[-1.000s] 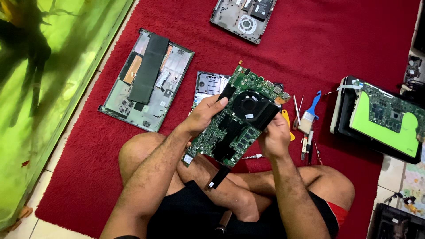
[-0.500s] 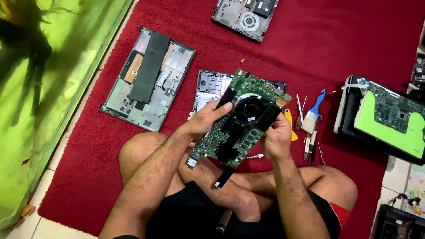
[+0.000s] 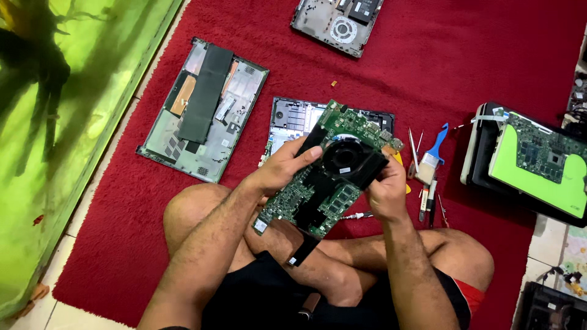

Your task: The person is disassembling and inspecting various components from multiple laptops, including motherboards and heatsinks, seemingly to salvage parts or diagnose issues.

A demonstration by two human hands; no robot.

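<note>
Across the last second little had changed: the board stayed raised over the person's crossed legs, tilted with its far end up and to the right, and only drifted slightly as the view shifted. By that reading the work was still an inspection or a grip adjustment, with nothing yet freed from the board.

The red rug filled most of the scene. At far left lay an open laptop base carrying a long dark strip. A second base lay at the far edge, and a third shell lay just beyond the board. At right a green sheet sat on a dark case under another circuit board. A blue-handled brush and thin tools lay beside the right hand.

The left hand was closed on the board's left edge, thumb on top near the black fan. The right hand pinched the right edge by the fan housing. A small white label sat at the board's near corner, and a black tab hung below it.
</note>
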